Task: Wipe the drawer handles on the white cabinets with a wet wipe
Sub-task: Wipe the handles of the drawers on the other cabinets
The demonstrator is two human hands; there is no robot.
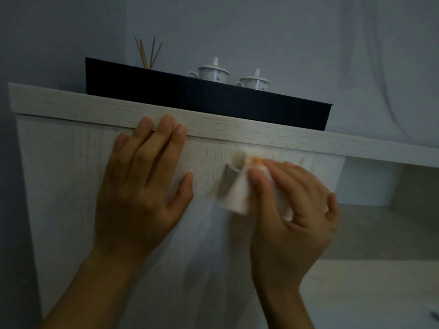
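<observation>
against the white cabinet front (71, 186), the left hand (142, 186) lies flat with straight fingers, its fingertips touching the countertop edge (95, 108). just beside it, the right hand (292, 205) pinches a white wet wipe (240, 193) and presses it onto the grey drawer handle (225, 181). on the countertop sits a dark tray (190, 93) holding two lidded cups (213, 73).

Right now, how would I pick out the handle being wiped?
Start at the white cabinet under the black tray. On its front, right of the flat left hand, a grey handle sticks out. It alone is half wrapped in the white wipe the right hand pinches.
</observation>
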